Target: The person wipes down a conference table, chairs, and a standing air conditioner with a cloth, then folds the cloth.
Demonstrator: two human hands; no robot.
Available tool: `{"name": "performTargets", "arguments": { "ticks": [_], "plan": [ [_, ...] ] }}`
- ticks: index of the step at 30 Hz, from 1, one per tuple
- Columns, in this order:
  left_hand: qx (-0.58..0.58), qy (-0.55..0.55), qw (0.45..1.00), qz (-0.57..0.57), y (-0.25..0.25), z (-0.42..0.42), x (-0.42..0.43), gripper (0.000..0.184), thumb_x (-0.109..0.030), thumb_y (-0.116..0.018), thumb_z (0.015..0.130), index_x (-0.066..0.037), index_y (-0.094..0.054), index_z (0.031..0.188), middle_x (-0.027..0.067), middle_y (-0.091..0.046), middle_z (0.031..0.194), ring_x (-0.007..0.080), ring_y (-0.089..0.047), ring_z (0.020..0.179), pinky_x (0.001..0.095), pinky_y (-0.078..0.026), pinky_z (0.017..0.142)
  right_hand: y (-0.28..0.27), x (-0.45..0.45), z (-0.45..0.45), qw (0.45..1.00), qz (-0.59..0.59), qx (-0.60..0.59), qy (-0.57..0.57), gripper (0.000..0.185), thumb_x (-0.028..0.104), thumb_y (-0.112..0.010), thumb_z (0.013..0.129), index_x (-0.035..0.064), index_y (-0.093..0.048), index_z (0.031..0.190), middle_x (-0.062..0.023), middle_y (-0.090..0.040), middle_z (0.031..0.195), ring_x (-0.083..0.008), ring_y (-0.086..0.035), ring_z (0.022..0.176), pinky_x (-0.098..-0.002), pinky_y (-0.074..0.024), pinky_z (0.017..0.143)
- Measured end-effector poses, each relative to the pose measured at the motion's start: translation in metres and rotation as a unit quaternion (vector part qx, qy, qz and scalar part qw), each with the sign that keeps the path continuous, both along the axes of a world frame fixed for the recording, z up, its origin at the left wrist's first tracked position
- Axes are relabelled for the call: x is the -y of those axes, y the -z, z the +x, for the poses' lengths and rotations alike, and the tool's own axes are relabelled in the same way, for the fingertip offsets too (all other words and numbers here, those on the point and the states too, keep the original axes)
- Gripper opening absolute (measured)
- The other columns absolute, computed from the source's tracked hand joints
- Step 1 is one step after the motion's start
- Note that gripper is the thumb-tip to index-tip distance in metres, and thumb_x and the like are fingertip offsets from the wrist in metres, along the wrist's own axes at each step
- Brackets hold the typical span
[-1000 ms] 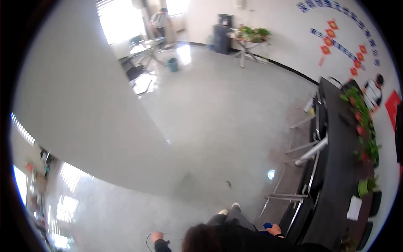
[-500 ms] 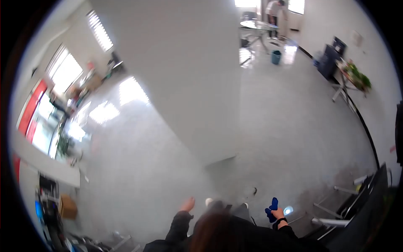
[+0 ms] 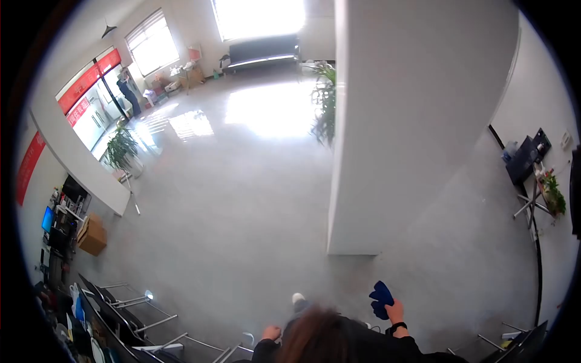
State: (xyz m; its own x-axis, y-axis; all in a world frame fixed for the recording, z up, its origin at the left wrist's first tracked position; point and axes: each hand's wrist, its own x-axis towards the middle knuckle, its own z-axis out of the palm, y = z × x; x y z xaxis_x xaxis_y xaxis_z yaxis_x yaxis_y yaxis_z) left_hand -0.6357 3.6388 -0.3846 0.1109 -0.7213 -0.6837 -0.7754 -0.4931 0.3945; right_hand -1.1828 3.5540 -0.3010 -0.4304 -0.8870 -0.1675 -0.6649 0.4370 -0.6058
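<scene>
My right hand, with a dark band on the wrist, grips a navy blue cloth piece that has several rounded lobes. Whether it is gloves or socks I cannot make out. The cloth stands out to the left of the fingers, above the grey floor. My left hand hangs low by my body, its fingers curled in and nothing seen in it. A white shoe shows between the hands, and my hair covers part of the lower middle.
A wide white pillar stands ahead to the right. Black chairs with metal legs are at lower left, near a cardboard box. A potted plant and a dark sofa are farther off. A small plant table stands by the right wall.
The view has turned left, so the pillar has shifted right and the sofa shows. The far person is out of sight. My left hand is lower and curled; my right still holds the blue cloth.
</scene>
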Motion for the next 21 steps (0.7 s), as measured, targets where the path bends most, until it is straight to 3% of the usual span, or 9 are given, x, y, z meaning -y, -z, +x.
{"name": "performTargets", "arguments": {
  "ticks": [3,5,9,10,15,16,18,20,21],
  "plan": [
    [0.055,0.074,0.986,-0.142,0.048,0.062,0.069,0.034,-0.027,-0.048,0.089,-0.003,-0.072,0.094,0.0201,-0.069,0.093,0.0400,-0.065,0.093,0.0482,-0.051,0.086,-0.002,0.014,0.043,0.998,0.044,-0.024,0.036,0.033,0.018,-0.071,0.067,-0.0014,-0.066,0.093,-0.0248,-0.066,0.088,-0.0443,-0.062,0.088,-0.0495,-0.0498,0.076],
    [0.024,-0.009,0.995,-0.091,-0.007,0.095,0.132,0.038,-0.030,-0.045,0.094,-0.001,-0.068,0.103,0.0223,-0.067,0.102,0.0406,-0.063,0.098,0.0495,-0.048,0.091,-0.004,0.038,0.074,0.992,0.112,-0.053,-0.002,0.033,0.021,-0.071,0.069,-0.0003,-0.067,0.094,-0.0243,-0.066,0.095,-0.0435,-0.061,0.092,-0.0509,-0.0499,0.079],
    [-0.014,0.005,0.952,-0.305,-0.075,0.108,0.273,0.033,-0.026,-0.051,0.091,-0.003,-0.067,0.109,0.0213,-0.066,0.107,0.0392,-0.061,0.103,0.0456,-0.049,0.089,0.010,0.073,0.106,0.976,0.183,-0.111,-0.037,0.038,0.028,-0.069,0.071,0.0007,-0.067,0.097,-0.0230,-0.066,0.102,-0.0420,-0.061,0.097,-0.0516,-0.0499,0.083],
    [-0.045,0.012,0.969,-0.243,-0.114,0.102,0.310,0.041,-0.035,-0.042,0.097,-0.010,-0.059,0.125,0.0164,-0.061,0.124,0.0379,-0.055,0.117,0.0463,-0.044,0.098,0.023,0.085,0.110,0.972,0.195,-0.119,-0.049,0.038,0.028,-0.067,0.069,0.0026,-0.068,0.097,-0.0225,-0.067,0.097,-0.0426,-0.062,0.093,-0.0524,-0.0503,0.081],
    [-0.138,0.007,0.943,-0.303,-0.209,0.075,0.457,0.037,-0.027,-0.045,0.098,-0.005,-0.059,0.123,0.0205,-0.062,0.120,0.0388,-0.056,0.114,0.0437,-0.045,0.098,-0.004,0.197,0.170,0.959,0.198,-0.120,-0.164,0.032,0.026,-0.064,0.066,0.0058,-0.068,0.090,-0.0196,-0.068,0.093,-0.0416,-0.063,0.089,-0.0527,-0.0505,0.078],
    [-0.141,0.003,0.941,-0.308,-0.206,0.077,0.480,0.037,-0.027,-0.045,0.098,-0.005,-0.059,0.123,0.0205,-0.062,0.120,0.0388,-0.056,0.114,0.0437,-0.045,0.098,0.002,0.233,0.185,0.953,0.165,-0.141,-0.209,0.028,0.022,-0.065,0.067,0.0066,-0.066,0.089,-0.0183,-0.068,0.090,-0.0417,-0.063,0.084,-0.0529,-0.0506,0.075],
    [-0.109,-0.003,0.901,-0.421,-0.182,0.094,0.505,0.032,-0.026,-0.050,0.094,-0.004,-0.064,0.113,0.0185,-0.067,0.101,0.0358,-0.062,0.098,0.0414,-0.049,0.085,0.015,0.296,0.217,0.945,0.106,-0.151,-0.270,0.024,0.019,-0.066,0.068,0.0077,-0.064,0.089,-0.0169,-0.068,0.088,-0.0414,-0.063,0.080,-0.0523,-0.0509,0.071],
    [-0.074,-0.026,0.895,-0.438,-0.088,0.142,0.508,0.034,-0.028,-0.052,0.093,-0.003,-0.065,0.112,0.0183,-0.068,0.097,0.0355,-0.064,0.094,0.0408,-0.050,0.083,0.011,0.382,0.265,0.941,0.046,-0.136,-0.306,0.025,0.021,-0.067,0.069,0.0082,-0.062,0.090,-0.0163,-0.067,0.088,-0.0402,-0.064,0.080,-0.0511,-0.0510,0.069],
    [-0.093,-0.120,0.937,-0.314,-0.093,0.159,0.485,0.034,-0.029,-0.055,0.090,-0.003,-0.066,0.109,0.0182,-0.069,0.095,0.0353,-0.065,0.092,0.0420,-0.050,0.081,0.005,0.414,0.287,0.935,0.029,-0.130,-0.328,0.026,0.022,-0.067,0.070,0.0085,-0.062,0.092,-0.0159,-0.067,0.087,-0.0395,-0.064,0.080,-0.0506,-0.0510,0.069]
  ]
}}
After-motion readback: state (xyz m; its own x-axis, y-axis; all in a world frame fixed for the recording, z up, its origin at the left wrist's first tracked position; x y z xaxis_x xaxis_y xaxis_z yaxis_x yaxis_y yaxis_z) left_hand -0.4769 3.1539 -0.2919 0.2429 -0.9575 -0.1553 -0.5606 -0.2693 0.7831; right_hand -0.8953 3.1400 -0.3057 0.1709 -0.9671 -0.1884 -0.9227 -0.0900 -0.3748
